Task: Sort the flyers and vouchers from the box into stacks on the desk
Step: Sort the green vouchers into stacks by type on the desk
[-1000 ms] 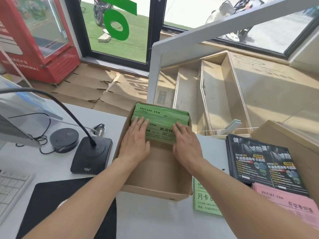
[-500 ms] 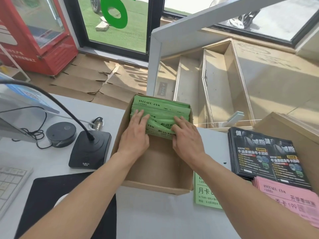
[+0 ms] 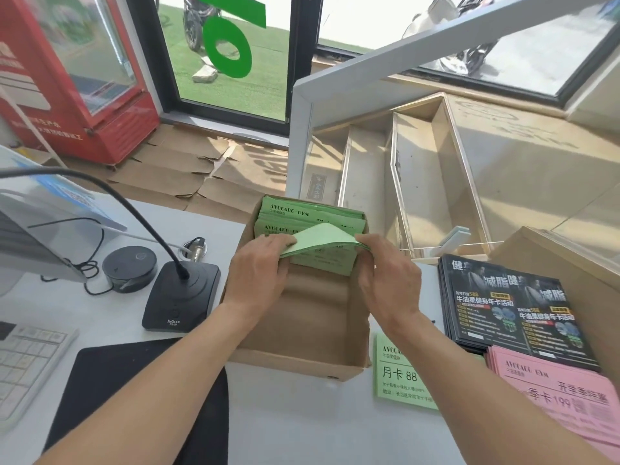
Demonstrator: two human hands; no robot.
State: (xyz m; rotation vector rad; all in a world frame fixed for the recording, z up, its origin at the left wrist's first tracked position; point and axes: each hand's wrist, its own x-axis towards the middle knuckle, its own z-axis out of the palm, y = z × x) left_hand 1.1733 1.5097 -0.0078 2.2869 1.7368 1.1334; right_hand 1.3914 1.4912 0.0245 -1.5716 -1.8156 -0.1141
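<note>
An open cardboard box [image 3: 302,359] stands on the white desk [image 3: 302,424] in front of me. At its far end lie several green vouchers [image 3: 302,216]. My left hand [image 3: 260,266] and my right hand [image 3: 385,273] each pinch one end of a small bundle of green vouchers [image 3: 322,239], lifted and bent upward above the rest. On the desk to the right lie a stack of green vouchers [image 3: 399,377], a stack of black flyers [image 3: 510,303] and a stack of pink vouchers [image 3: 563,394].
Left of the box stands a black gooseneck microphone base [image 3: 181,297], with a round black puck [image 3: 129,268] and cables beside it. A black mouse pad [image 3: 110,391] and a white keyboard [image 3: 23,360] lie near left. A second cardboard box [image 3: 570,263] stands far right.
Both hands went from resting flat on the green vouchers in the box to gripping a bundle of them and raising it, so its blank underside now curls up.
</note>
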